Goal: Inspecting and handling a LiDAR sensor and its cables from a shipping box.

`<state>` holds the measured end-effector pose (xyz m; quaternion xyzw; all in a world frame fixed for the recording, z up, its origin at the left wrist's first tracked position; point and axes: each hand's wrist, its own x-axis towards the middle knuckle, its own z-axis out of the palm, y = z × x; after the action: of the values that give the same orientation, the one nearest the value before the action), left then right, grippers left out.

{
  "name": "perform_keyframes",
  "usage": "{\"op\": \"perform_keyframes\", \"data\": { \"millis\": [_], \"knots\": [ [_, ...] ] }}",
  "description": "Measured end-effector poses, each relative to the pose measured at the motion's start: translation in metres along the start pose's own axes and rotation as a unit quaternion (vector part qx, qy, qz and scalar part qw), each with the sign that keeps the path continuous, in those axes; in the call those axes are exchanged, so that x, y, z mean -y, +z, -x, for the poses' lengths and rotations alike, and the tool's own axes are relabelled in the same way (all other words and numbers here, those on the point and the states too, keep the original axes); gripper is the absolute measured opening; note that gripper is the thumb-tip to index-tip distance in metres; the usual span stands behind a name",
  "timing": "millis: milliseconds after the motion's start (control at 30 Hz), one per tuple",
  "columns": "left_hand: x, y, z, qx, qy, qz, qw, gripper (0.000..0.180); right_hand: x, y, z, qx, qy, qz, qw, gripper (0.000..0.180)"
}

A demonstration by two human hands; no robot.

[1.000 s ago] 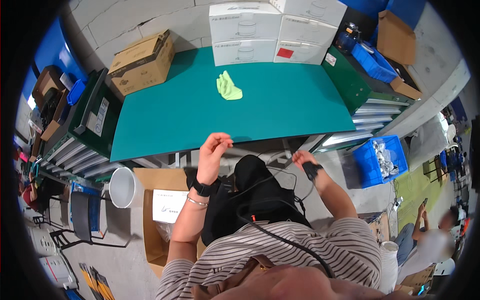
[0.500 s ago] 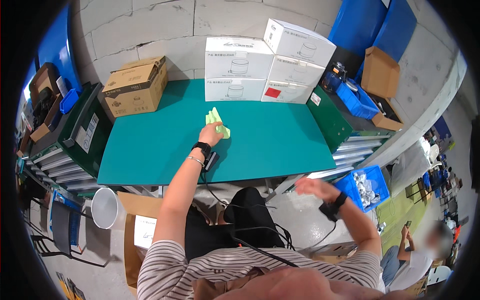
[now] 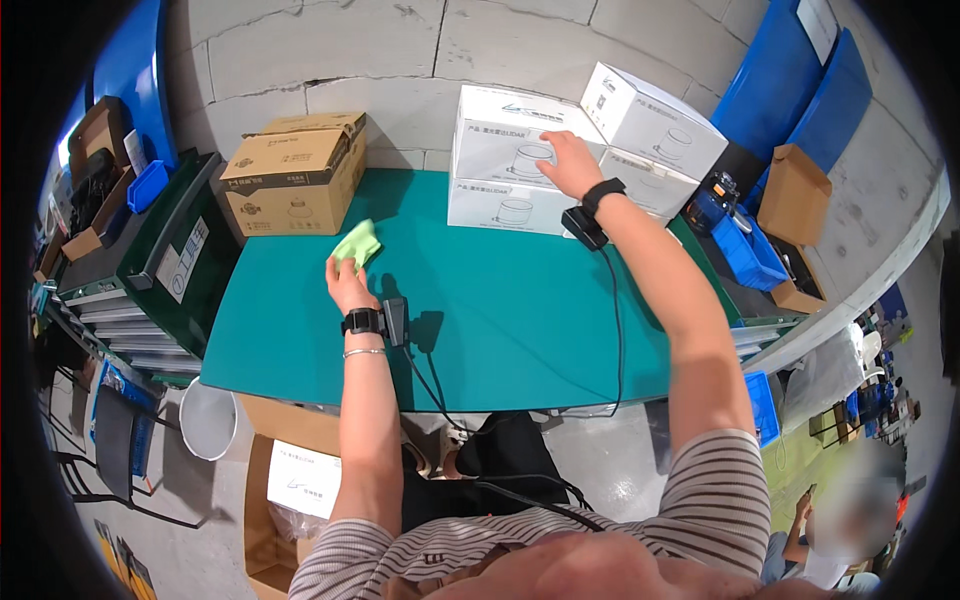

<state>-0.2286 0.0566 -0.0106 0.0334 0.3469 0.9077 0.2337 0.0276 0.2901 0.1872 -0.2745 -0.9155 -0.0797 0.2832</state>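
My left hand (image 3: 349, 284) grips a light green cloth (image 3: 358, 243) above the left part of the green tabletop (image 3: 480, 330). Its fingers close round the near end of the cloth, whose far end sticks out toward a brown carton. My right hand (image 3: 572, 166) reaches to the stacked white boxes (image 3: 508, 207) at the back, fingers apart and nothing held. It is in front of the upper middle of the stack; whether the fingertips touch a box I cannot tell. A black device with a cable is strapped at each wrist.
The brown carton (image 3: 296, 176) stands at the back left. Dark green drawer cabinets (image 3: 150, 262) flank the table, with a blue bin (image 3: 745, 250) on the right one. On the floor are a white bin (image 3: 209, 418) and an open carton (image 3: 262, 505). A person sits at far right.
My left hand has moved left with the cloth. My right hand has swung from beside the table's right edge up to the white boxes. The view has shifted slightly.
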Motion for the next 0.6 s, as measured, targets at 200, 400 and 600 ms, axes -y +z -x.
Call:
{"op": "perform_keyframes", "data": {
  "millis": [200, 400, 600],
  "knots": [
    [-0.007, 0.006, 0.001, -0.130, 0.111, -0.087, 0.981, 0.058, 0.013, 0.022, -0.023, -0.056, 0.077, 0.106, 0.990, 0.037],
    [0.004, 0.007, 0.008, 0.066, -0.038, -0.112, 0.991, 0.038, 0.007, 0.023, -0.028, -0.100, 0.037, 0.145, 0.984, 0.039],
    [0.001, 0.004, 0.006, 0.011, -0.105, -0.085, 0.991, 0.050, -0.003, 0.034, -0.021, -0.097, -0.045, 0.131, 0.986, 0.042]
  ]
}}
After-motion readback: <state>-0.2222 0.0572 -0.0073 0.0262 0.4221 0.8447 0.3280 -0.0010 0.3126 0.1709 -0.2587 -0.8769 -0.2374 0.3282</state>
